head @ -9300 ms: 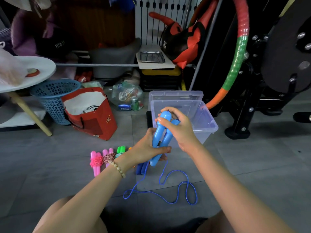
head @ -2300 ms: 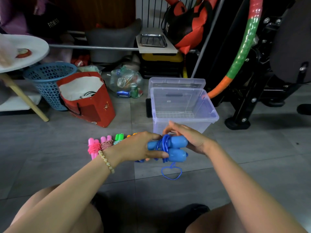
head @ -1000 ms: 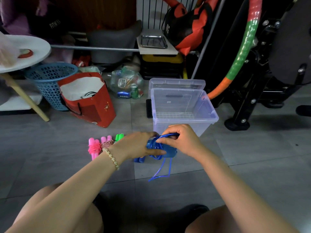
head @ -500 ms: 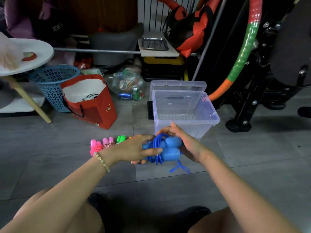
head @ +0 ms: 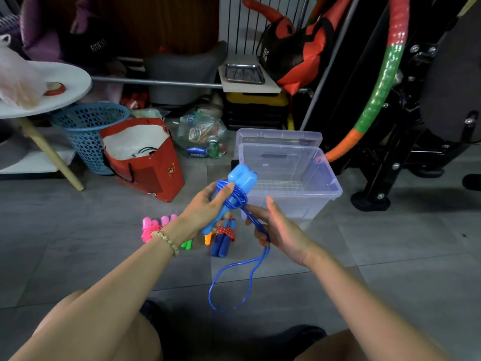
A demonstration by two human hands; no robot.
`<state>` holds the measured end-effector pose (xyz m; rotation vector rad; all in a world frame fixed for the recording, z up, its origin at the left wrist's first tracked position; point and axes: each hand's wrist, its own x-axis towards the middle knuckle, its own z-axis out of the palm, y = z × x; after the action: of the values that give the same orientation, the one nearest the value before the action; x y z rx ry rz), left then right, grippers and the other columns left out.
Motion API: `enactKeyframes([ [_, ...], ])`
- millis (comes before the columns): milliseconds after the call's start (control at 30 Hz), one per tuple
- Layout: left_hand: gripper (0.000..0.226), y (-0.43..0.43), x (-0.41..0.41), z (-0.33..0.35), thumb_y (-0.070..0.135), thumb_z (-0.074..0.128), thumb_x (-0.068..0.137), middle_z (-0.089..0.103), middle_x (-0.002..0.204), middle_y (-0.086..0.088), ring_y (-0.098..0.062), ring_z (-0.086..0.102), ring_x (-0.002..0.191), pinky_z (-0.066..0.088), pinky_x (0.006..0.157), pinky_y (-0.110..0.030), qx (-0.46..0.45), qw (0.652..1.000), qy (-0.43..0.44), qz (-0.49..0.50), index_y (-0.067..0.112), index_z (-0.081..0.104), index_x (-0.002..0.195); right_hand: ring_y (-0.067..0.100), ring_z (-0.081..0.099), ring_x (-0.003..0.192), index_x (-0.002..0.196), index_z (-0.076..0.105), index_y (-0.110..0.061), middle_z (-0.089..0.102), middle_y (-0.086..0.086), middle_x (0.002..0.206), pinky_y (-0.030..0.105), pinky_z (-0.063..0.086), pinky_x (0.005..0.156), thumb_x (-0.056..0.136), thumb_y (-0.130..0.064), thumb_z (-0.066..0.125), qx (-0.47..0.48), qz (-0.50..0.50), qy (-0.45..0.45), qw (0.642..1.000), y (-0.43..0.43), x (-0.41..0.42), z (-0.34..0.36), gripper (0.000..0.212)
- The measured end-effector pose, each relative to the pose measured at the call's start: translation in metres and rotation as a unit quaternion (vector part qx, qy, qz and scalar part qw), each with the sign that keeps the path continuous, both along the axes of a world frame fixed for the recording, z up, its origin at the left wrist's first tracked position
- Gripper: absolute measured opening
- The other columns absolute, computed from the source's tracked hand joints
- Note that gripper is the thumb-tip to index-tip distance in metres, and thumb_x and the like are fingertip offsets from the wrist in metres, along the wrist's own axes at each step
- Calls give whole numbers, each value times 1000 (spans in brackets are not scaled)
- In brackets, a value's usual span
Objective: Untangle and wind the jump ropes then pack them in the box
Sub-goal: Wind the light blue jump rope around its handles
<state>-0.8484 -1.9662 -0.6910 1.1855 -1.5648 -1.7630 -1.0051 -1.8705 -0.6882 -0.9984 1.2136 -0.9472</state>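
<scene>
Left grip (head: 205, 212) holds blue handles (head: 242, 179), cord (head: 235, 201) wound round; right grip (head: 281, 230) holds cord's slack.

**Person, head-camera view: body and wear**

- Left hand (head: 205, 212): bare. The forearm is uncovered along all of its visible length.
- Bracelet (head: 166, 241): a single strand of small round beads, pale cream and slightly glossy, sitting snug around the left wrist.
- Right hand (head: 283, 230): bare. The forearm is uncovered to the frame edge.
- Left knee (head: 99, 329) and right knee (head: 364, 345): bare, at the bottom corners.
- Dark garment (head: 299, 337): black or near-black fabric between the knees. Its cut is lost in shadow.
</scene>
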Motion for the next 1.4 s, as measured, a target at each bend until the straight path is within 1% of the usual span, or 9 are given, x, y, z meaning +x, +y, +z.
enactKeyframes([
  [67, 27, -8, 2, -4, 45, 50, 93, 54, 55, -2, -13, 41, 33, 33, 36, -19, -26, 998, 3, 58, 19, 53, 100, 5, 36, 53, 109, 61, -36, 45, 11, 82, 20, 30, 52, 95, -44, 46, -13, 20, 63, 998, 5, 4, 2, 22],
  [133, 33, -16, 6, -8, 46, 55, 90, 56, 59, -3, -13, 43, 34, 34, 35, -20, -73, 992, -28, 103, 16, 51, 101, 0, 39, 48, 116, 58, -29, 52, 5, 82, 15, 32, 49, 94, -16, 55, -28, 26, 111, 993, 9, 4, 0, 26],
  [233, 35, -21, 12, -11, 46, 61, 87, 59, 62, 0, -12, 46, 38, 37, 37, -23, -156, 980, -92, 88, 16, 52, 102, -5, 51, 46, 114, 62, -5, 63, -3, 79, 7, 37, 48, 90, -3, 58, -90, -39, 173, 980, 10, 1, 4, 24],
  [400, 35, -12, 9, -13, 49, 65, 82, 58, 66, 9, -10, 54, 51, 40, 52, -25, -228, 951, -200, -54, 23, 52, 101, 4, 64, 69, 90, 66, -12, 69, -2, 73, 13, 47, 70, 87, -7, 63, -155, -65, 198, 966, 5, -6, 11, 7],
  [633, 28, 0, 1, 3, 47, 64, 84, 57, 49, 14, -5, 50, 44, 38, 47, -16, -191, 933, -209, -221, 26, 52, 97, 4, 65, 65, 80, 61, -11, 68, -8, 65, 13, 47, 70, 86, -10, 65, -180, -89, 215, 956, -3, -14, 14, 8],
  [867, 53, 11, -6, 6, 67, 61, 73, 67, 99, 8, -13, 62, 88, 51, 77, -34, -295, 855, -335, -265, 32, 54, 111, 7, 62, 64, 75, 59, -14, 68, -6, 68, 15, 48, 68, 80, -15, 73, -172, -57, 224, 958, -8, -5, 10, 14],
  [1000, 47, 17, -8, 3, 71, 59, 72, 66, 94, 11, -12, 62, 88, 48, 74, -30, -310, 832, -346, -302, 36, 56, 103, 2, 47, 54, 75, 52, -15, 55, -8, 59, 13, 40, 59, 72, -22, 81, -162, -27, 246, 955, -9, -10, 9, 30],
  [1233, 35, 22, -3, 5, 66, 60, 71, 67, 67, -2, -19, 63, 58, 54, 67, -37, -214, 877, -243, -354, 37, 56, 90, 7, 45, 62, 75, 47, -16, 47, -8, 66, 17, 40, 64, 74, -22, 79, -82, 28, 168, 982, -10, -20, 9, 32],
  [1400, 19, 27, -2, 8, 52, 62, 84, 63, 62, -5, -18, 52, 49, 46, 52, -32, -143, 916, -165, -337, 37, 57, 94, 9, 58, 77, 80, 59, -17, 60, -5, 82, 22, 47, 76, 84, -63, 44, 33, 60, 18, 997, -6, -24, 15, 48],
])
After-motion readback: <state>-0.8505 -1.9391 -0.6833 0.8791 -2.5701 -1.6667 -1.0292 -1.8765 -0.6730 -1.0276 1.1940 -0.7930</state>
